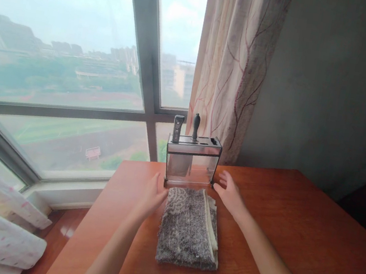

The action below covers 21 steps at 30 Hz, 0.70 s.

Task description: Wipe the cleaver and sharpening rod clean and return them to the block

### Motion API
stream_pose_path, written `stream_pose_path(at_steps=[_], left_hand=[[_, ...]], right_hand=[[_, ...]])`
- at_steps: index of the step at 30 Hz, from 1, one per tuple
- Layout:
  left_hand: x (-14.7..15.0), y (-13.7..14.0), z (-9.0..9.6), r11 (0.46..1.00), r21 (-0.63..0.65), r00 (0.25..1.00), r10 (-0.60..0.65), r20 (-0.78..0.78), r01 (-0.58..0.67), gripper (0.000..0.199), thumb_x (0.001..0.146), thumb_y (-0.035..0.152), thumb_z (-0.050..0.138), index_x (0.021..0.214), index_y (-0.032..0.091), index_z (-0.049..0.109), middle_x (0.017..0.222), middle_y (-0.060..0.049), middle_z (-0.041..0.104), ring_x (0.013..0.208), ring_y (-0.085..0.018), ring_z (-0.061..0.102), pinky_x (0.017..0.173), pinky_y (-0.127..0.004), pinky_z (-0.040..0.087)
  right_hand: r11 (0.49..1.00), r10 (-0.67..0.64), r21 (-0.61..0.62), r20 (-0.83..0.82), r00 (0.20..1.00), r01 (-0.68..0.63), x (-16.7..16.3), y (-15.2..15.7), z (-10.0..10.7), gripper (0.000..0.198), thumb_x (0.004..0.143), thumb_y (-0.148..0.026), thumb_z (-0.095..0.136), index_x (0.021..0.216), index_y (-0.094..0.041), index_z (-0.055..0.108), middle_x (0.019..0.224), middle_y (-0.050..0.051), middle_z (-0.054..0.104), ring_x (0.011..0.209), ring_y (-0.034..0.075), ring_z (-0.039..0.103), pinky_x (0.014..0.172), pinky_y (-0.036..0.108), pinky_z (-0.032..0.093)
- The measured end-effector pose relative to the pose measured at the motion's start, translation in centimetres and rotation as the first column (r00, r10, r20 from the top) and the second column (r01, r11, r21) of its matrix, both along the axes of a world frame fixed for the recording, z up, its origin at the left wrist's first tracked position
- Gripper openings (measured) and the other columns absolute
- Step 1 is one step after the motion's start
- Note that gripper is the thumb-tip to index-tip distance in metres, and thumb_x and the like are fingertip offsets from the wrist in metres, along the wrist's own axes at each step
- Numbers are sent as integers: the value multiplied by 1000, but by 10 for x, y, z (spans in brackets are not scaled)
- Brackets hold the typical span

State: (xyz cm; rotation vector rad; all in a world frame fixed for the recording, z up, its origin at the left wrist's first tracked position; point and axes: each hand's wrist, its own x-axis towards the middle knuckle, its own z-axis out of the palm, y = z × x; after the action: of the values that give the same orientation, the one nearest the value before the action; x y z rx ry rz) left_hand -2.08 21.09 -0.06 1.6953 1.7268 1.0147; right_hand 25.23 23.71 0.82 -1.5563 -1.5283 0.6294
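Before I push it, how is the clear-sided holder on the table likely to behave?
The holder looks tall and narrow front to back, so a high push might tip it. Its clear front panel appears smooth, so probably slippery to grip. Two dark handles stand up from its top, which may rattle if jolted.

Pretty sure we're looking at someone's home here, some room [330, 81] up high. Branch-patterned curtains [233, 71] are hanging beside big windows [64, 7], which are looking down on greenery [102, 79] and hazy buildings [13, 34]. A glossy reddish wood surface [300, 229] is standing right by them, with a knife holder [184, 147] and folded towel [188, 237] sitting on it, and shiny reddish flooring [63, 236] is showing at lower left.
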Motion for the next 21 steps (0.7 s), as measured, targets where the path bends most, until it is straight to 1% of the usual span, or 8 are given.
stream_pose_path(at_steps=[1,3,6,8,11,16,19,21], left_hand=[[0,-10,-4,999,-14,999,-30,-39,30,69,80,38,53,140,9,33,142,-22,40,134,-32,36,106,-48,32],[3,-29,-8,994,-23,985,-109,-131,107,62,81,35,52,137,12,39,139,-19,46,131,-30,40,106,-47,32],[15,-52,-11,979,3,946,-198,-258,206,60,82,32,50,138,14,37,140,-15,45,131,-27,41,108,-42,32],[24,-59,-12,977,21,922,-193,-336,212,59,84,31,48,139,14,37,142,-15,43,132,-27,39,109,-43,30],[34,-61,-18,983,41,906,-150,-396,180,56,86,30,44,139,13,39,143,-16,42,133,-28,37,109,-44,30],[33,-58,-30,982,97,923,-114,-367,160,56,88,33,44,139,13,38,144,-17,41,134,-29,36,109,-45,31],[31,-59,-32,981,105,933,-119,-339,163,56,89,35,44,140,14,37,145,-17,40,134,-29,36,108,-46,32],[31,-60,-31,980,118,940,-117,-319,162,56,89,35,45,140,15,37,148,-17,35,135,-29,35,108,-46,33]], right_hand=[[999,13,-31,-16,1000,-13,-1,-13,-11,62,79,-28,51,137,-11,36,131,18,54,115,26,56,98,42,45],[998,64,-3,31,997,-64,-4,-40,-30,58,82,-32,50,136,-15,38,135,15,50,123,27,50,101,44,43],[986,120,98,160,980,-136,-12,-75,-51,55,82,-30,52,135,-19,41,140,12,45,131,26,41,110,44,32],[978,139,123,225,965,-169,-19,-86,-59,58,82,-25,51,138,-19,38,144,12,40,134,26,37,112,44,30],[971,167,122,279,946,-208,-25,-84,-65,62,80,-18,48,140,-16,34,147,14,36,136,27,33,112,45,30],[958,195,151,275,941,-243,-24,-67,-65,62,79,-15,47,140,-17,35,143,13,41,134,25,38,112,44,32],[950,187,193,277,943,-246,-22,-65,-61,62,78,-12,48,138,-19,39,144,12,40,134,25,37,112,45,32],[937,188,237,275,943,-256,-23,-67,-59,59,77,-10,46,135,-20,45,144,10,40,134,24,36,111,45,32]])
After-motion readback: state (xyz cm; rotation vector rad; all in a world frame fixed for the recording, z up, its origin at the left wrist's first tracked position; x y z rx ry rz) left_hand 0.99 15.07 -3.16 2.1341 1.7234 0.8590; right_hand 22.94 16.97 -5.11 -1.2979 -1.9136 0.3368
